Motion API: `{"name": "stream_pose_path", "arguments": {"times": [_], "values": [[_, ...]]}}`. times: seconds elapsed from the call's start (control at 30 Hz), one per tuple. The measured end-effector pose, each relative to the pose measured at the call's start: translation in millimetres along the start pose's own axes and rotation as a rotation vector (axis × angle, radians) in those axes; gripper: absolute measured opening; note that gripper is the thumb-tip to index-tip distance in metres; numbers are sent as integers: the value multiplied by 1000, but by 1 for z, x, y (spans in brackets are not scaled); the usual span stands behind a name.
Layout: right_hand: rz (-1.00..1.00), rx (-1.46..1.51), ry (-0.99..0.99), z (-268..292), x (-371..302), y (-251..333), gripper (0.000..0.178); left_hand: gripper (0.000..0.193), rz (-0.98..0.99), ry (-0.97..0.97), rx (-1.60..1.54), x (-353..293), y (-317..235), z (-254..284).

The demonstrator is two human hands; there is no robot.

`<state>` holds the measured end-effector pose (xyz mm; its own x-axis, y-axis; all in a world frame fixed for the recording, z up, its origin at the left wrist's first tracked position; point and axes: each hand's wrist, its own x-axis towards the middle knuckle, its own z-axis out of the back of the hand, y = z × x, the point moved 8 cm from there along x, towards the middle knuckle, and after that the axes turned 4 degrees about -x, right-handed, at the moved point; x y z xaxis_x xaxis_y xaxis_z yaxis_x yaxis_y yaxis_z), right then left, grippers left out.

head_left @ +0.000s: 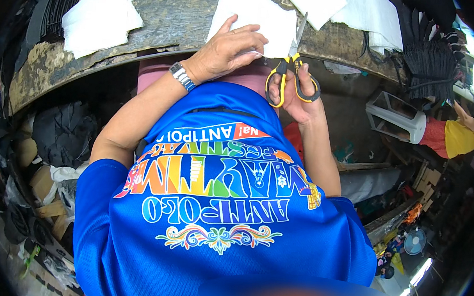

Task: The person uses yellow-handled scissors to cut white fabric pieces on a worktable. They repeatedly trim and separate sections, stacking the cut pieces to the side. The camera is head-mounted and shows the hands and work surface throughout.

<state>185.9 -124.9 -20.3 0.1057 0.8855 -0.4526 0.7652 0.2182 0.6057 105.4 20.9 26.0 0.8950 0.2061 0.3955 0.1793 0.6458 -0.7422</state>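
My left hand [231,49] is at the near edge of a white cloth-like sheet [255,8] on the worktable. Its thumb and forefinger pinch the sheet's near edge, while the other fingers rest over it. A metal watch is on that wrist. In my right hand [298,94] is a pair of scissors [292,65] with black and yellow handles. Its thumb and fingers are through the loops, which stand apart. The blades point away from me, beside the sheet's right edge.
The worn wooden worktable [163,20] carries more white sheets [102,15] at left and right. Stacked black strips [63,11] lie far left, with a black bundle [433,66] far right. A white plastic stool [396,117] stands at right. Dark scraps [63,133] pile up at left.
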Motion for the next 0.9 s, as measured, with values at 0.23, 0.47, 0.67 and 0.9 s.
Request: {"name": "stream_pose_path", "arguments": {"times": [0.23, 0.47, 0.67, 0.9], "values": [[70, -137, -158, 11, 10, 7, 51, 10, 3, 19, 4, 0, -1, 0], [80, -287, -303, 33, 6, 8, 47, 11, -29, 15, 51, 0, -1, 0], [277, -95, -304, 36, -1, 27, 37, 31, -49, 9, 18, 7, -18, 17], [311, 45, -229, 32, 1, 28, 39, 43, 374, -463, 629, 2, 30, 90]]}}
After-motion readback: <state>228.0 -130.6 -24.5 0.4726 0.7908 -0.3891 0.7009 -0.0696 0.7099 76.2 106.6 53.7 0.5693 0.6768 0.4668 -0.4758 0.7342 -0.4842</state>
